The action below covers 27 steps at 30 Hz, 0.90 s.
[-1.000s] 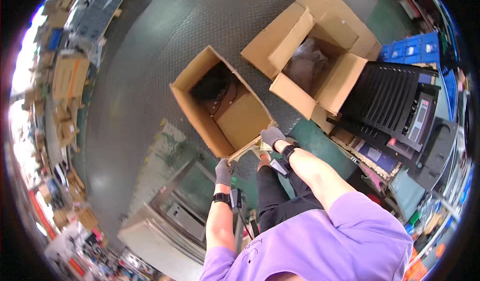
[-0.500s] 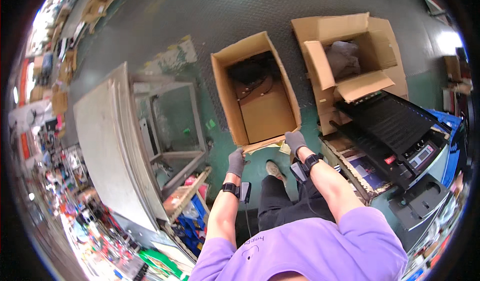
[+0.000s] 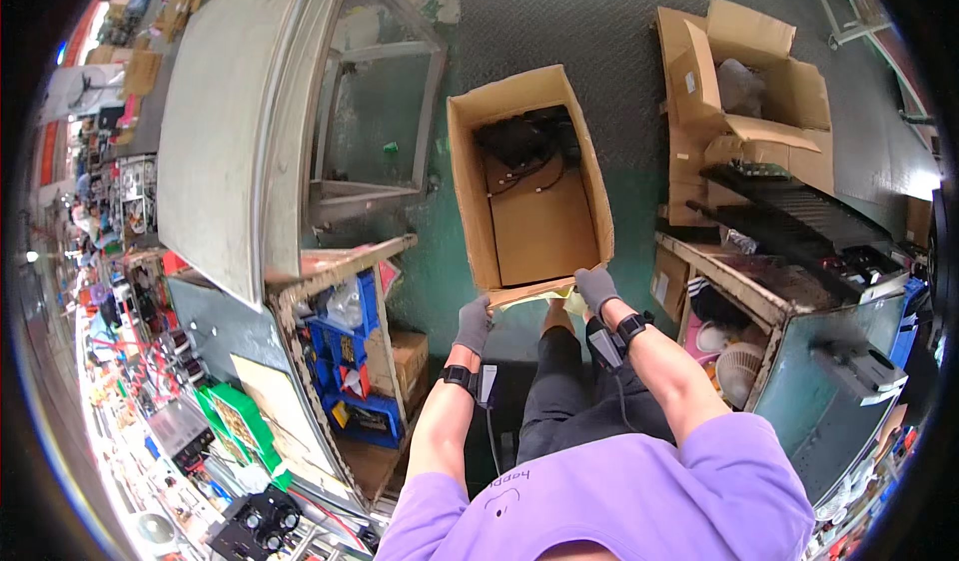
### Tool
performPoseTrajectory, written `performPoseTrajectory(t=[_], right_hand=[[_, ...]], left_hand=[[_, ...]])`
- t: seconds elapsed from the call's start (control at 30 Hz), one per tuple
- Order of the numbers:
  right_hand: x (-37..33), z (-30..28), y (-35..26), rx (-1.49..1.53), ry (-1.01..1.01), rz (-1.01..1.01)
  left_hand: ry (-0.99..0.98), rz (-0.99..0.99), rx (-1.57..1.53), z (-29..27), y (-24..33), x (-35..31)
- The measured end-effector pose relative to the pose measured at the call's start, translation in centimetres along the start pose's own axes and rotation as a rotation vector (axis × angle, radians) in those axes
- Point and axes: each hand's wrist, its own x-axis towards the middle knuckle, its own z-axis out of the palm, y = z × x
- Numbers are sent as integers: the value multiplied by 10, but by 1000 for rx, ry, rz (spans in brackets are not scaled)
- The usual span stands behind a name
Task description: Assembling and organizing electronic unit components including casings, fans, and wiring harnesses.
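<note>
An open brown cardboard box (image 3: 544, 226) stands before me, its near edge between my two hands. My left hand (image 3: 473, 325), in a grey glove, grips the near left corner of the box. Closed on the near right corner is my right hand (image 3: 596, 289), gloved in grey too. Dark parts with black cables (image 3: 529, 151) lie at the far end inside the box. Something pale yellow (image 3: 544, 298) hangs at the near edge between the hands. The thumbs and fingertips are partly hidden by the cardboard.
Left stand large grey panels (image 3: 230, 121) and a metal frame (image 3: 430, 121), with a shelf of blue bins (image 3: 345, 346) nearer me. On the right is a worn bench (image 3: 734, 286) bearing black equipment (image 3: 799, 226). Beyond it sits another open carton (image 3: 769, 91) holding a wrapped thing.
The surroundings have shifted: benches on both sides now stand closer beside me, and the far carton sits farther right. Both hands still hold the box, which stays in front of me.
</note>
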Motion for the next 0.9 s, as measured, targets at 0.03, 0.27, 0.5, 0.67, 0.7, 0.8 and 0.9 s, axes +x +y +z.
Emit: performPoseTrajectory(t=[0.03, 0.27, 0.5, 0.67, 0.7, 0.8, 0.9], right_hand=[[-10, 11, 11, -7, 0, 7], [-67, 74, 42, -130, -147, -15], [-122, 190, 76, -477, -174, -411], [-84, 353, 161, 63, -200, -216], [-88, 366, 164, 115, -109, -184], [-149, 358, 87, 63, -762, -158], [-173, 343, 20, 474, -727, -378]], left_hand=[[-2, -9, -3, -8, -13, -6], [6, -46, -112, -89, -101, -16], [89, -29, -63, -204, -138, -1], [167, 14, 80, -274, -138, 36], [198, 71, 126, -280, -135, 44], [270, 156, 321, -342, -154, 79], [256, 128, 358, -322, -151, 90]])
